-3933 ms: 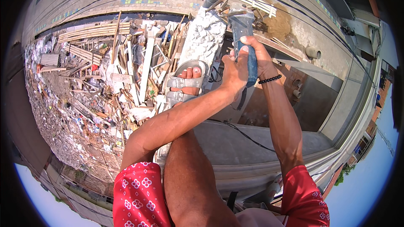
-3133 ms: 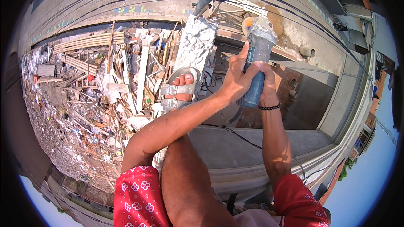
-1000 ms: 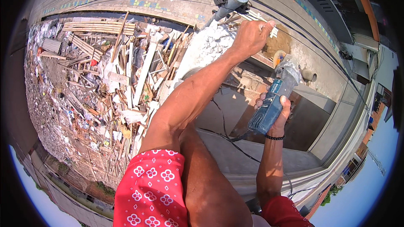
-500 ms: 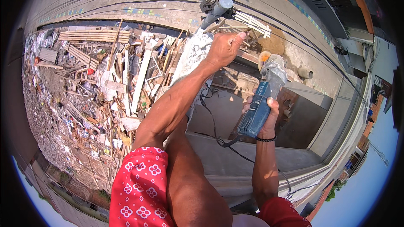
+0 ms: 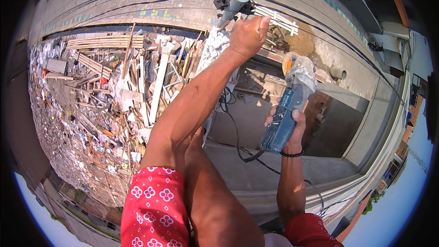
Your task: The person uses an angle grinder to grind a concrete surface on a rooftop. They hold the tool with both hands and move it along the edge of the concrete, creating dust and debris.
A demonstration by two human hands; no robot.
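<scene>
A blue angle grinder (image 5: 280, 126) with a dusty grey head is in my right hand (image 5: 296, 132), fingers and thumb wrapped round its body. The grinder's disc (image 5: 288, 62) points away from me, over the opening below. A black cord (image 5: 238, 132) trails from its rear end. My left hand (image 5: 247, 39) is closed in a fist, stretched out ahead of me above the white rubble. Its fingers curl out of sight, so whether anything is in them is hidden. Broken white rubble (image 5: 214, 45) lies along the wall top beside my left wrist.
Far below on the left spreads debris with wooden planks (image 5: 158, 82) and bamboo poles (image 5: 105, 42). A grey metal pole (image 5: 237, 2) with black cables rises just past my left hand. A short pipe (image 5: 338, 72) lies at the right. Grey concrete ledges (image 5: 320, 167) border a deep drop.
My left fist has moved a little farther out, closer to the pole. The grinder stays in my right hand with little movement. The whole view has shifted slightly.
</scene>
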